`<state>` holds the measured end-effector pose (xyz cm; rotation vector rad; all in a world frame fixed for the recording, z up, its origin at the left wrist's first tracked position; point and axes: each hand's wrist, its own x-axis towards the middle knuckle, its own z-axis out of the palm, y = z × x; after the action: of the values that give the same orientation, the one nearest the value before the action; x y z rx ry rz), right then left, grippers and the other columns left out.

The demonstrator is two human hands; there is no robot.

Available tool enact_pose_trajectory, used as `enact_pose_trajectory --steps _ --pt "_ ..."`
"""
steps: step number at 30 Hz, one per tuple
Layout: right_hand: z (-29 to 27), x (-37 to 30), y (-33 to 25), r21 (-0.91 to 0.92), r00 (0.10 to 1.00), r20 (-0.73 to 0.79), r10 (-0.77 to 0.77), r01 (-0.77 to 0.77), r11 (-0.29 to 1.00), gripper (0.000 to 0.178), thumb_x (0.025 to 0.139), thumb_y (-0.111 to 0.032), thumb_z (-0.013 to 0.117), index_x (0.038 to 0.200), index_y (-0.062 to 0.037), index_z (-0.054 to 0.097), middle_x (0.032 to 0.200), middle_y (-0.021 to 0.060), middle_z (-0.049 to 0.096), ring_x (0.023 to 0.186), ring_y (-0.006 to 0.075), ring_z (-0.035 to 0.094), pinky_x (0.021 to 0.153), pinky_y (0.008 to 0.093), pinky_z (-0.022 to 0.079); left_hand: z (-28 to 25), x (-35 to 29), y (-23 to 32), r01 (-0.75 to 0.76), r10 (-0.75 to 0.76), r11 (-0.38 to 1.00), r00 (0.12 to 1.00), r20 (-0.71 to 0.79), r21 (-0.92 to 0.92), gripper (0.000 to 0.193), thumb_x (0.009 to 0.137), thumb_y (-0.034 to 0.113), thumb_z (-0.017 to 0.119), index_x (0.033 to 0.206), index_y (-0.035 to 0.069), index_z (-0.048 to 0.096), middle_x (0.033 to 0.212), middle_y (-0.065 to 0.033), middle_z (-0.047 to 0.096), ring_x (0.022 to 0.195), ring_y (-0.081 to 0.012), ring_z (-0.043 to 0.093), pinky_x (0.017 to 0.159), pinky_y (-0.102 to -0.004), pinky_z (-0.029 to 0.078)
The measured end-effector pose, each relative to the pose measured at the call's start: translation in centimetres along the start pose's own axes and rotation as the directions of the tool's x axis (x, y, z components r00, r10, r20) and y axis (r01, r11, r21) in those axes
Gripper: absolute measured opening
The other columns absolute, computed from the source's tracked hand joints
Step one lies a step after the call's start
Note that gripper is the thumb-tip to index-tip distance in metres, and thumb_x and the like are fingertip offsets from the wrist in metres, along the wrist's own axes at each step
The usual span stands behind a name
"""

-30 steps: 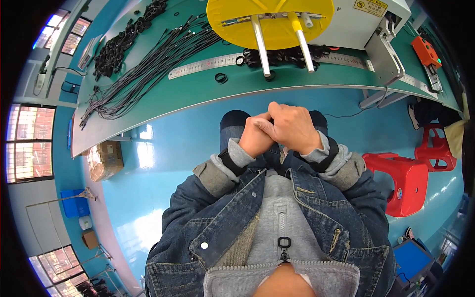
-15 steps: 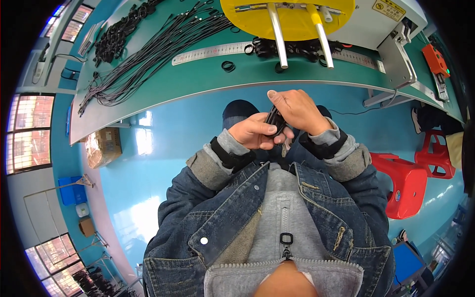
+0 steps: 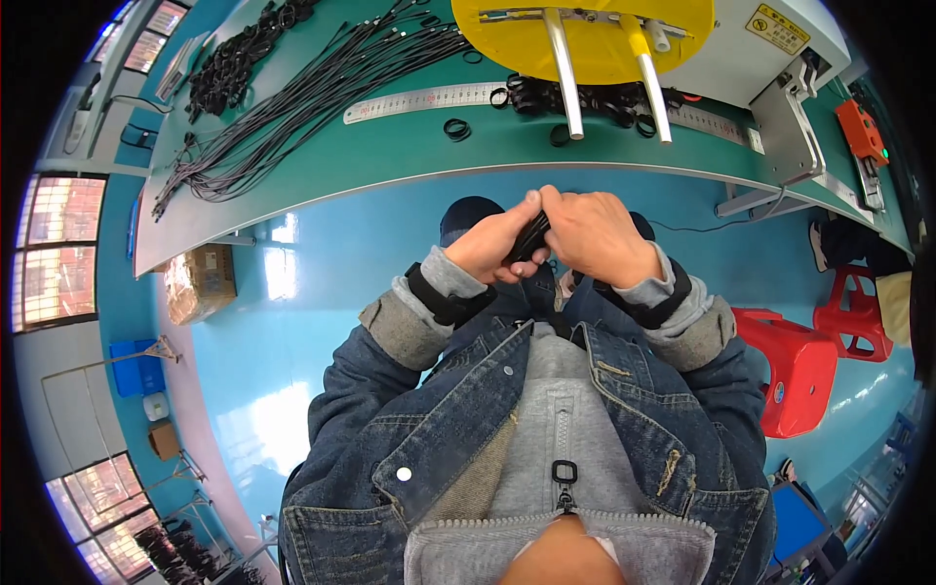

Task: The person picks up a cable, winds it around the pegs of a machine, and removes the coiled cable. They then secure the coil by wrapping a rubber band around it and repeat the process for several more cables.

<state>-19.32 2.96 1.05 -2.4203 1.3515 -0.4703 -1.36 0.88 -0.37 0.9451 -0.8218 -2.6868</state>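
Observation:
In front of my lap, a black cable bundle (image 3: pixel 529 239) is held between my two hands. My left hand (image 3: pixel 492 244) is closed round its lower left side, thumb pointing up along it. From the right, my right hand (image 3: pixel 597 234) grips the upper part, with fingers bent and thumb near my left thumb tip. Much of the bundle is hidden by the fingers. Beyond my hands stands a yellow disc (image 3: pixel 585 49) with two pale rods (image 3: pixel 564 78) reaching toward me. Small black rings (image 3: pixel 456 130) lie on the green table (image 3: pixel 390 151) below it.
Loose black cables (image 3: pixel 292 117) spread across the table's left, beside a tangled black heap (image 3: pixel 239 68). A steel ruler (image 3: pixel 419 100) runs under the disc. An orange device (image 3: pixel 862 132) sits at the far right. Red stools (image 3: pixel 795 375) stand to my right; a cardboard box (image 3: pixel 200 283) is left.
Both hands have come closer together, with the thumbs now nearly meeting above the cable bundle. My left hand has moved slightly up. The view has shifted a little.

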Motion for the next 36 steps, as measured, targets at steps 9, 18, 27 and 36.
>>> enact_pose_trajectory --steps 9,18,27,36 --pt "1.0 -0.7 1.1 0.013 1.000 -0.029 0.012 -0.011 1.000 0.013 0.077 -0.011 0.051 0.076 -0.0002 0.045 0.058 0.0186 0.056 0.058 0.0364 0.058 0.049 0.0429 0.044 -0.9 0.6 -0.4 -0.016 0.015 1.000 0.999 0.030 0.013 0.036 0.088 0.036 0.043 0.097 0.002 0.050 0.082 -0.0060 0.052 0.052 -0.0091 0.041 0.038 -0.0178 0.027" --pt "2.7 -0.7 0.3 0.195 0.979 -0.186 0.082 -0.045 0.980 0.014 0.076 -0.009 0.054 0.082 -0.0009 0.044 0.061 0.0196 0.056 0.060 0.0380 0.057 0.052 0.0437 0.045 -0.5 1.7 -2.4 -0.450 0.563 0.509 0.819 0.111 0.734 0.034 0.081 0.033 0.059 0.083 -0.001 0.056 0.074 -0.0050 0.057 0.057 -0.0098 0.047 0.045 -0.0225 0.037" --pt "5.4 -2.6 -0.6 0.452 0.916 -0.307 0.259 -0.099 0.886 0.016 0.076 -0.003 0.050 0.091 -0.0049 0.045 0.068 0.0200 0.057 0.065 0.0398 0.057 0.056 0.0473 0.043 -0.8 0.8 -0.1 -0.075 0.111 0.735 0.994 -0.011 0.674 0.043 0.085 0.046 0.052 0.078 0.004 0.054 0.069 -0.0018 0.054 0.053 -0.0044 0.041 0.043 -0.0207 0.033" --pt "4.1 -1.4 0.8 0.607 0.968 -0.122 0.219 -0.102 0.788 0.013 0.080 -0.009 0.050 0.089 -0.0026 0.045 0.068 0.0208 0.057 0.062 0.0407 0.055 0.055 0.0471 0.042 -1.2 0.6 0.0 0.062 -0.029 0.949 0.994 -0.110 0.308 0.043 0.086 0.046 0.050 0.084 0.003 0.056 0.063 -0.0002 0.047 0.050 -0.0066 0.037 0.042 -0.0195 0.030"
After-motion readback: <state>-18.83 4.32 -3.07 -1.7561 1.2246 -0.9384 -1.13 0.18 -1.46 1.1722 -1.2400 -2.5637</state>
